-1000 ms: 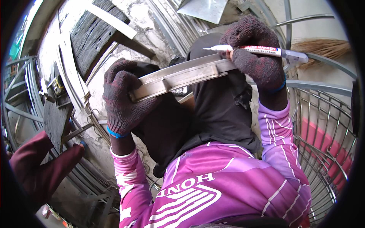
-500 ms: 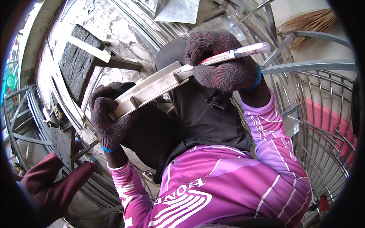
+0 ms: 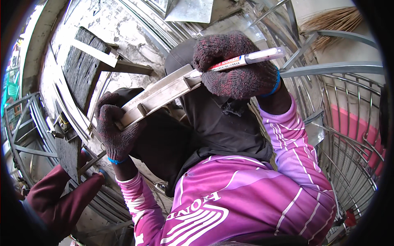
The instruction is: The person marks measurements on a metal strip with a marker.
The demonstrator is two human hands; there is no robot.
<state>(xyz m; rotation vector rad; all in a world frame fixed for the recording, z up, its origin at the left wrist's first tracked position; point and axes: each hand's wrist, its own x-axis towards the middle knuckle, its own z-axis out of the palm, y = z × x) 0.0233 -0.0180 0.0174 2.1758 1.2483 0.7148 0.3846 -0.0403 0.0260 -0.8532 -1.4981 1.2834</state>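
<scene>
Both my hands wear dark knitted gloves with blue cuffs. My left hand (image 3: pixel 117 127) grips the lower left end of a pale metal bar (image 3: pixel 162 100), which lies slanted over my black-trousered legs. A small raised piece sticks up along the bar near that hand. In my right hand (image 3: pixel 238 67) is a white marker pen (image 3: pixel 262 55) with a red and blue label, its clear capped end pointing right. The pen's tip meets the bar near its upper right end. The right fingers also hide part of that end.
A weathered wooden stool (image 3: pixel 84 61) with a light metal strip (image 3: pixel 94 52) across it stands at upper left. Long metal lengths lie on the floor. A broom (image 3: pixel 334 24) and curved metal frames (image 3: pixel 336 69) are on the right. Another person's maroon-clad legs (image 3: pixel 61 197) show at lower left.
My right hand and the marker have shifted slightly left along the bar. The left hand keeps its hold on the bar with hardly any movement.
</scene>
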